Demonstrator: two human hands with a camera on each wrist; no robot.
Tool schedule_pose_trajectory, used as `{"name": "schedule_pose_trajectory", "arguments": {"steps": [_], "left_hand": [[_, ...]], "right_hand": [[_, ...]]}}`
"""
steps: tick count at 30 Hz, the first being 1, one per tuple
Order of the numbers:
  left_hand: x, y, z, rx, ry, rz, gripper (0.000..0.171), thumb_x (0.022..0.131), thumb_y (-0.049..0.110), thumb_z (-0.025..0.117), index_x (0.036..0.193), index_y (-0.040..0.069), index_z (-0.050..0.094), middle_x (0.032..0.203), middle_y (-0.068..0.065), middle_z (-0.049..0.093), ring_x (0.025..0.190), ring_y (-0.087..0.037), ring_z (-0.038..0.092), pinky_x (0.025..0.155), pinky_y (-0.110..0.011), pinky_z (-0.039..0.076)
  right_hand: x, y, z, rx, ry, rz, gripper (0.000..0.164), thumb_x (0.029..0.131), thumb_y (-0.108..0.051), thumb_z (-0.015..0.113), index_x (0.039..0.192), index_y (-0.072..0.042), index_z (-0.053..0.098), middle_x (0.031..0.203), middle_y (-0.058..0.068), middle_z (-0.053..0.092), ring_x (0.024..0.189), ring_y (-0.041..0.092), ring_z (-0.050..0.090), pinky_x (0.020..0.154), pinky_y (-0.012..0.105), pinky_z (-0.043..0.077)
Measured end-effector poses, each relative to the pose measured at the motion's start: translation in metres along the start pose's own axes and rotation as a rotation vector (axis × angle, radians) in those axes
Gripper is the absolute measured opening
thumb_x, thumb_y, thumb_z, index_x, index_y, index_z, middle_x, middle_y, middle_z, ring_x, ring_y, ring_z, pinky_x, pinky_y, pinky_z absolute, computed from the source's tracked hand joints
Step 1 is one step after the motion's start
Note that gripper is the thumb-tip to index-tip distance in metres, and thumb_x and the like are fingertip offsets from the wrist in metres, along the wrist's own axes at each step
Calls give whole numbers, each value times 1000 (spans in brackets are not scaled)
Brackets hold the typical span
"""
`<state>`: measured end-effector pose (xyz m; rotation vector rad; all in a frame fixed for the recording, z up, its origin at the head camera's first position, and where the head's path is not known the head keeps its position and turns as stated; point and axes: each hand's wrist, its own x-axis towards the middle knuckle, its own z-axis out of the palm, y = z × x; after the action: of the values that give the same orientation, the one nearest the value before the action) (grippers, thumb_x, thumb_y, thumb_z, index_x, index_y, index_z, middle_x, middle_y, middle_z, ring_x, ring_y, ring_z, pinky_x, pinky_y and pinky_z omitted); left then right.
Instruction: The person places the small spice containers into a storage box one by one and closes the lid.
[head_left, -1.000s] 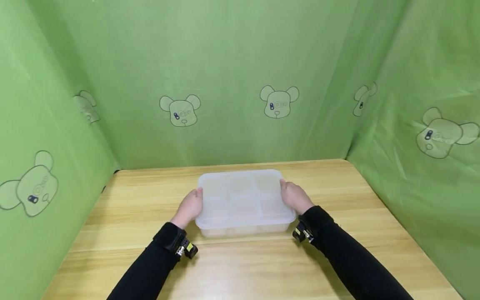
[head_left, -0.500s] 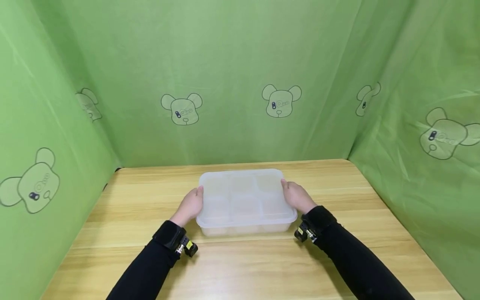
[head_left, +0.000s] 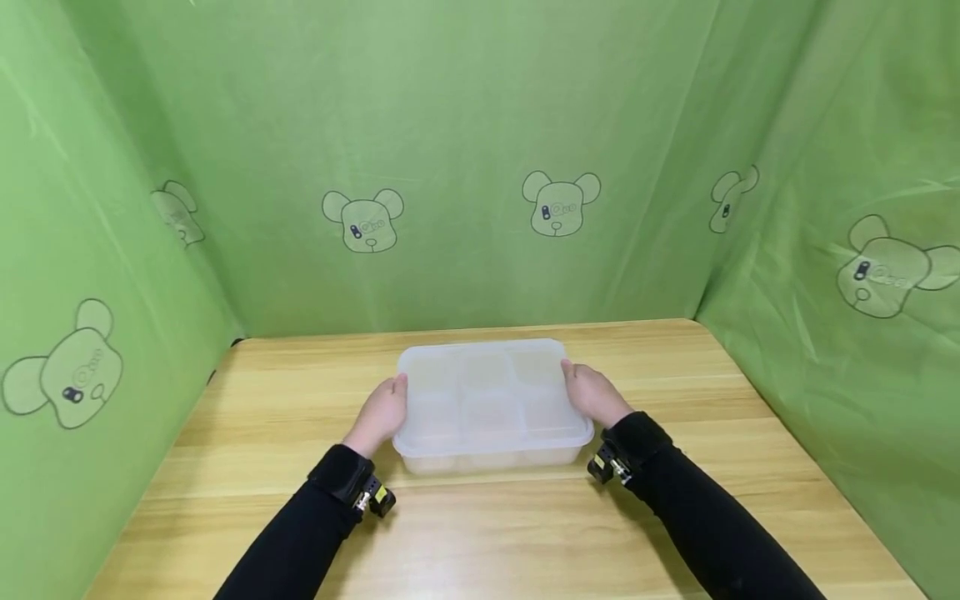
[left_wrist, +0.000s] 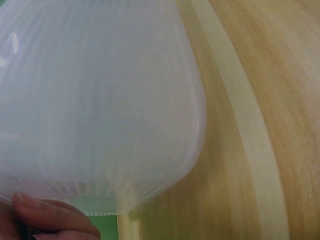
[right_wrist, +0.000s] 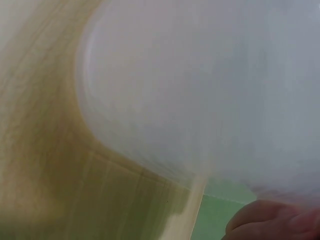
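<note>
A translucent white plastic box (head_left: 491, 400) with a lid lies across the middle of the head view, its top showing six-part divisions faintly, or rather several rounded sections. My left hand (head_left: 381, 413) grips its left side, thumb along the lid's edge. At the opposite short side my right hand (head_left: 594, 395) holds it the same way. The left wrist view has the box's cloudy wall (left_wrist: 100, 100) filling much of the frame, with curled fingers (left_wrist: 52, 220) at the lower left. In the right wrist view, fingers (right_wrist: 275, 220) bend against the box's lower edge.
The box is over a light wood-grain table (head_left: 480, 533). Green cloth (head_left: 465, 108) printed with bear heads encloses the table at the back and both sides. Dark sleeves and small wrist cameras (head_left: 381, 498) are on both forearms.
</note>
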<state>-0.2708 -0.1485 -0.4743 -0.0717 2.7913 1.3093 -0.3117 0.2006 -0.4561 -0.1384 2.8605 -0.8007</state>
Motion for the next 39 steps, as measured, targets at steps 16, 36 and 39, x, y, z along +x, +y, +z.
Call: {"name": "schedule_pose_trajectory", "arguments": {"steps": [16, 36, 39], "left_hand": [[-22, 19, -9, 348, 202, -27, 34, 99, 32, 37, 91, 6, 58, 78, -11, 60, 67, -30, 59, 54, -41, 45], [-112, 20, -9, 276, 137, 73, 51, 100, 31, 56, 132, -7, 57, 56, 5, 50, 46, -13, 45, 43, -29, 39], [-115, 20, -6, 232, 161, 82, 51, 98, 30, 59, 131, -10, 57, 57, 6, 51, 47, -11, 46, 49, -30, 43]], "right_hand": [[1, -5, -24, -23, -149, -3, 59, 110, -39, 20, 121, 9, 52, 71, 11, 51, 50, 21, 48, 50, 34, 44], [40, -14, -55, -194, -77, -122, 40, 105, -26, 49, 128, 6, 55, 101, 19, 67, 84, 29, 65, 74, 41, 51], [44, -18, -53, -216, -75, -164, 40, 105, -21, 49, 133, 6, 56, 119, 25, 64, 106, 37, 63, 86, 48, 51]]}}
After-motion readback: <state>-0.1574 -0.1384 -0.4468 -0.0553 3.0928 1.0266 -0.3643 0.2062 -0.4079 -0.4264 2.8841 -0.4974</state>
